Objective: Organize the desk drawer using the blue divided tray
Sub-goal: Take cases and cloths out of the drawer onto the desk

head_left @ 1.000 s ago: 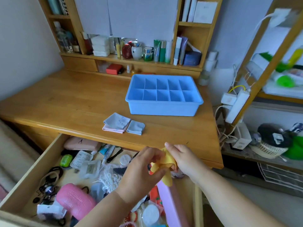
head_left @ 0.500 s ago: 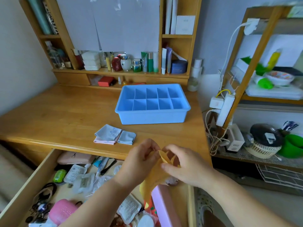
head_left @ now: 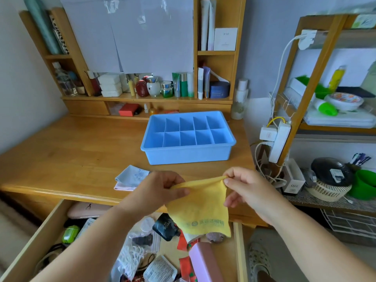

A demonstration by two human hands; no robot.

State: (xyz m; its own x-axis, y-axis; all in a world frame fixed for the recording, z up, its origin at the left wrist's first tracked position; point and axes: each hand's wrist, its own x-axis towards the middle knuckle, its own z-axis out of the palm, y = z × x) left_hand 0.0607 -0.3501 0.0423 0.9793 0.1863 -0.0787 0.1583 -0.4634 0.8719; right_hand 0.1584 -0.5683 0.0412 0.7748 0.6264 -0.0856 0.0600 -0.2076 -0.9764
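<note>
Head view: both hands hold a yellow cloth (head_left: 200, 204) above the open drawer (head_left: 43, 237), in front of the desk edge. Left hand (head_left: 160, 192) pinches the cloth's top left corner between thumb and curled fingers. Right hand (head_left: 244, 188) pinches the top right corner, thumb and forefinger closed on the fabric. Top edge is pulled taut between the two hands; the rest hangs flat, green print along the lower part.

Change vs. earlier frames: a second ago the cloth was a crumpled wad between hands nearly touching. Half a second ago it was partly opened, hands still close. Now the hands are well apart and the cloth is spread out in full. The hands also sit higher against the desk edge than before.

Blue divided tray (head_left: 188, 153) sits on the desk (head_left: 71, 151), beyond the hands, toward the back right. The compartments I can see into hold nothing. Same spot on the desk as before. Folded grey cloths (head_left: 131, 177) lie on the desk just left of the left hand, partly hidden by it.

Drawer below holds clutter: pink case (head_left: 205, 263), black sachet (head_left: 165, 226), green item (head_left: 70, 234), white packets.
</note>
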